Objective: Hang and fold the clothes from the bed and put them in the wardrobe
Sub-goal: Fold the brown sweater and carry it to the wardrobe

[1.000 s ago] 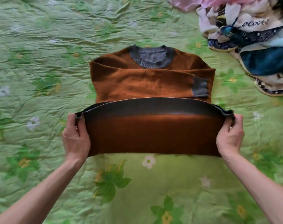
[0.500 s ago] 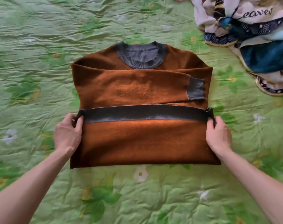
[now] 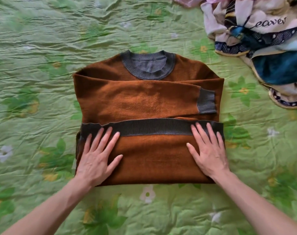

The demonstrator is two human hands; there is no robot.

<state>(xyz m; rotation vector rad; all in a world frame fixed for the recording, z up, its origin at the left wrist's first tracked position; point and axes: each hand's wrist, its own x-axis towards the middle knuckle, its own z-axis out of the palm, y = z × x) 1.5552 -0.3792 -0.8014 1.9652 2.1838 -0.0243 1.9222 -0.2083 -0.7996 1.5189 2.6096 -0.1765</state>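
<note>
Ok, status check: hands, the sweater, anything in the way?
Left hand and right hand flat, pressing brown sweater. Hem folded up, sleeves crossed. Clothes pile far right, apart from it.

You are looking down on a wrinkled green bedspread (image 3: 42, 68) printed with leaves and pale flowers, evenly lit.

The sweater (image 3: 147, 102) lies flat on the bed (image 3: 34, 82), collar at the far end, its near part folded up over itself. 1 sleeve lies across its middle. The left hand (image 3: 96, 156) and right hand (image 3: 208, 153) rest flat on the folded part. Behind and right of the sweater, well apart, lies a pile of clothes (image 3: 263, 48), perhaps 3 or more pieces.
</note>
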